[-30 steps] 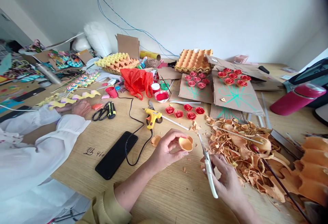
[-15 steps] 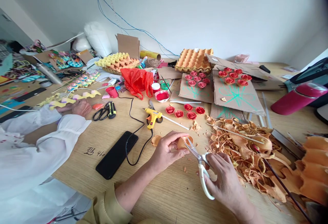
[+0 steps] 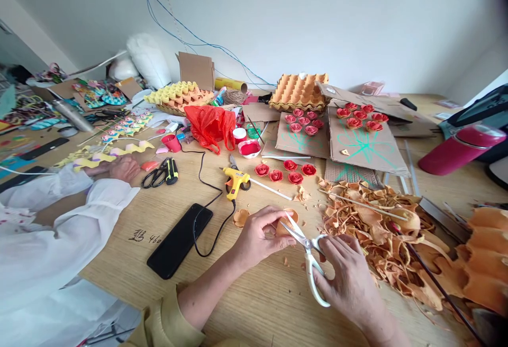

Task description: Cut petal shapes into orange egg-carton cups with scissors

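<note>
Between its thumb and fingers, my left hand (image 3: pixel 260 236) pinches a small orange egg-carton cup (image 3: pixel 282 226). My right hand (image 3: pixel 344 268) grips the white-handled scissors (image 3: pixel 313 278), whose parted blades lie at the cup's rim. Left of my left hand an orange petal-shaped cup piece (image 3: pixel 241 218) rests on the table. Beyond my hands several red paper roses (image 3: pixel 296 178) stand in two rows. A yellow glue gun (image 3: pixel 236 180) lies to their left, its cord running round a black phone (image 3: pixel 180 240).
Orange carton scraps (image 3: pixel 369 220) are heaped on the right, near a pink bottle (image 3: pixel 460 151). Cardboard sheets (image 3: pixel 365 146) bear more roses. A red bag (image 3: pixel 212 127) and a paint dish (image 3: pixel 250 148) are at mid-table. Another person's hands (image 3: pixel 123 168) rest at left.
The scissor blades have opened wider at the cup's rim. Both of my hands stay in nearly the same place, and the view has shifted slightly.
</note>
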Tool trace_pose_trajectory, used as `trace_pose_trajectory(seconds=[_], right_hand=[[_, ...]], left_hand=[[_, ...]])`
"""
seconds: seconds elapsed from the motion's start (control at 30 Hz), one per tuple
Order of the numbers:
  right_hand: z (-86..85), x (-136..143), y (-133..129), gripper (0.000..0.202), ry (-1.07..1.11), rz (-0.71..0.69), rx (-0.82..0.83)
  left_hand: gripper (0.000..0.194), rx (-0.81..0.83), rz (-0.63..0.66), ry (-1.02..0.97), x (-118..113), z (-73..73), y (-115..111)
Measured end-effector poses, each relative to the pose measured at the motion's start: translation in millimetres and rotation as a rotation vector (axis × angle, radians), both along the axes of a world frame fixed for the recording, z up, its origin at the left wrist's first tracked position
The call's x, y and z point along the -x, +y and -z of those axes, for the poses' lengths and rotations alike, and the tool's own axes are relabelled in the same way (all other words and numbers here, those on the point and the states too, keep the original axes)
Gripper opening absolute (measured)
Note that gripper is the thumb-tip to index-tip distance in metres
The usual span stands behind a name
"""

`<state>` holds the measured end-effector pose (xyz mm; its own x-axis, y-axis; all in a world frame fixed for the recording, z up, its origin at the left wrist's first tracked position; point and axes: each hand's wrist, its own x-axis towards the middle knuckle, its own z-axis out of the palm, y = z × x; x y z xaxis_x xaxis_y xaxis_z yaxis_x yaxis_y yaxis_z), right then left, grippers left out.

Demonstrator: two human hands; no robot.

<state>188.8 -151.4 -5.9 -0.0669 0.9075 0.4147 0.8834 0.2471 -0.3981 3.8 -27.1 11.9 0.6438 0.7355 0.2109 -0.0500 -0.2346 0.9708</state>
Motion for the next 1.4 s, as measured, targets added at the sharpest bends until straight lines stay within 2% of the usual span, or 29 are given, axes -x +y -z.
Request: trace_pose_trajectory(seconds=[0.2, 0.4, 0.7, 0.83, 1.13, 1.4], right_hand=[[5.0, -1.7, -1.4, 0.025, 0.003, -0.032, -0.003], [6.9, -4.0, -3.4, 0.026, 0.020, -0.061, -0.003], [8.0, -4.6, -4.6, 0.024, 0.033, -0.101, -0.018], [11.4, -6.1, -3.0, 0.027, 0.033, -0.064, -0.030], [18.6, -12.4, -1.4, 0.028, 0.153, 0.125, -0.031], [12.3, -7.5, -2.3, 0.027, 0.216, 0.155, 0.007]], left_hand=[[0.045, -0.016, 0.011, -0.023, 0.9, 2.2, 2.1], [0.050, -0.107, 0.009, 0.005, 3.4, 2.0, 3.8], [0.052, -0.182, -0.058, 0.008, 3.4, 0.0, 4.2], [0.049, -0.179, -0.073, -0.004, 3.6, 0.4, 5.8], [0.044, 0.053, 0.008, -0.088, 1.1, 3.1, 5.0], [0.050, 0.305, 0.122, -0.102, 0.2, 11.2, 6.9]])
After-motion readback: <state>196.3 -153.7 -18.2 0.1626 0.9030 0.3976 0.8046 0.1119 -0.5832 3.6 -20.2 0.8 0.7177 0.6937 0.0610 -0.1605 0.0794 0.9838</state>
